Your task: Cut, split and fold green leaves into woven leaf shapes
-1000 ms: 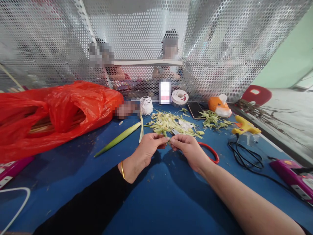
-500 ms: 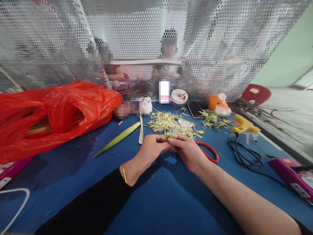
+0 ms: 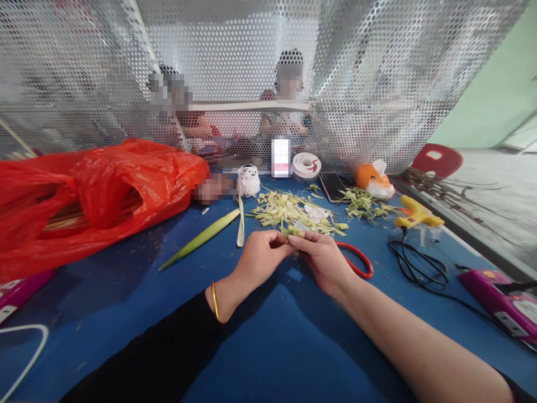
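Above the blue table (image 3: 251, 347), my left hand (image 3: 262, 254) and my right hand (image 3: 323, 257) meet with fingers pinched together. Both hold a small piece of folded green leaf (image 3: 292, 230), partly hidden by the fingers. Just beyond them lies a heap of pale green leaf scraps (image 3: 277, 208). Red-handled scissors (image 3: 359, 258) rest beside my right hand, their blades mostly hidden. To the left of my left hand are a long pointed green leaf (image 3: 201, 238) and a flat pale strip (image 3: 240, 226).
A red plastic bag (image 3: 104, 201) fills the left side. At the back stand white string (image 3: 248, 180), a lit screen (image 3: 281, 158), a ribbon spool (image 3: 306, 167) and a dark phone (image 3: 333, 187). On the right are a yellow glue gun (image 3: 417, 214), its black cable and a purple power strip (image 3: 499, 302).
Both hands stay together at the same spot, with the fingers shifting slightly around the green leaf piece. A bit more of it shows above the fingertips now. The view has moved very slightly.
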`<action>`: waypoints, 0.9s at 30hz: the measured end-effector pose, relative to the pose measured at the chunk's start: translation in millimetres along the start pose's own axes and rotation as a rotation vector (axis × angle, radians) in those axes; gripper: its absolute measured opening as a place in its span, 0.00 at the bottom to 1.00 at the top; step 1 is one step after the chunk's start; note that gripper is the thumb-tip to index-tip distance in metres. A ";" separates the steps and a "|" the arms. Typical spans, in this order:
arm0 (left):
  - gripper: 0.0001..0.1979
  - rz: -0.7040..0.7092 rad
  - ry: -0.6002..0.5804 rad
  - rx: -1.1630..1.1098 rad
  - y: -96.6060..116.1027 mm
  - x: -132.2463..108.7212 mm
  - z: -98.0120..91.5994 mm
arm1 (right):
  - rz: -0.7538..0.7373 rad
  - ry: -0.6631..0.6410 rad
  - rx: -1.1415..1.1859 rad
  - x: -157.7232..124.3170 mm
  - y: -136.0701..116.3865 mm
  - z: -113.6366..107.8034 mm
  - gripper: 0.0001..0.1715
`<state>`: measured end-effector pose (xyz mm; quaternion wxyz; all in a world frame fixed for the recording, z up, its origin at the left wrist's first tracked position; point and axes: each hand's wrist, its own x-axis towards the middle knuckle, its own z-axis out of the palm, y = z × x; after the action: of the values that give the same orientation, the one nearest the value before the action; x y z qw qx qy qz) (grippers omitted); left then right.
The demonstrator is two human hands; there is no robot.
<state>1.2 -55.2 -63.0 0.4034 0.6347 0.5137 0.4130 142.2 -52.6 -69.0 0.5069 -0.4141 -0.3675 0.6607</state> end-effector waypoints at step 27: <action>0.09 -0.136 -0.053 -0.147 6.0 -0.2 0.3 | 0.005 -0.083 -0.058 -1.2 -5.5 -1.1 0.13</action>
<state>3.3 -56.3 -57.5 0.4896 0.5775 0.5131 0.4044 145.4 -52.5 -64.2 0.4775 -0.4017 -0.4061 0.6676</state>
